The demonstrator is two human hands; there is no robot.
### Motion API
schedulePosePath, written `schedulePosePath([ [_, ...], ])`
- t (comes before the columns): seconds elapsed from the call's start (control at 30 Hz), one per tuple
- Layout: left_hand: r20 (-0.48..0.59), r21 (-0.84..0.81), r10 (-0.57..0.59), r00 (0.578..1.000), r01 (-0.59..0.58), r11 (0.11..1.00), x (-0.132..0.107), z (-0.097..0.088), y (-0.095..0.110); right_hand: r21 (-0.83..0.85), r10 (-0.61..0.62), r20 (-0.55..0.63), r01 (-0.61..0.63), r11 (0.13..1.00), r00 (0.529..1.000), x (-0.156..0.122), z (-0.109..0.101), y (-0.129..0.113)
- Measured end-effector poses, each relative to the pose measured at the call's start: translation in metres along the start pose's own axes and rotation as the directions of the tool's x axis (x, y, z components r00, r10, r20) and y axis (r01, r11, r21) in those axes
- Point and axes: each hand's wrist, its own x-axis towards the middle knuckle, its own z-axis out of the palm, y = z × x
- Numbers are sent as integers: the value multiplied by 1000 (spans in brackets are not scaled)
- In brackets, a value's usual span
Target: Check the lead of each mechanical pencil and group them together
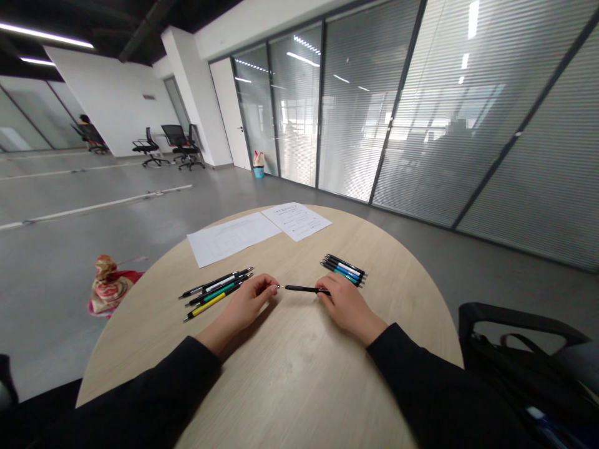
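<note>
The fingers (324, 289) of your right hand (346, 308) curl closed over the back end of a black pen (304, 288), which runs straight across the gap between your hands. Its tip points at the bunched fingertips (272, 287) of your left hand (248, 305), and you cannot tell whether they pinch it or only sit right against it. Three pens (216, 294) lie just beside your left hand on the round wooden table (299, 374), a bunch of pens (344, 270) lies just past your right hand, and two sheets of paper (257, 227) lie farther out, near the table's far edge.
</note>
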Motion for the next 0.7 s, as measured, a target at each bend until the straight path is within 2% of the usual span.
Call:
schedulePosePath([
  [0.17,21,28,5,1000,-6,1000,-3,-1,11,-13,-10,-5,10,1000,1000,0,0,0],
  [0.7,69,28,-14,997,12,1000,-7,-1,21,-25,-68,-14,67,997,998,-2,1,-5],
])
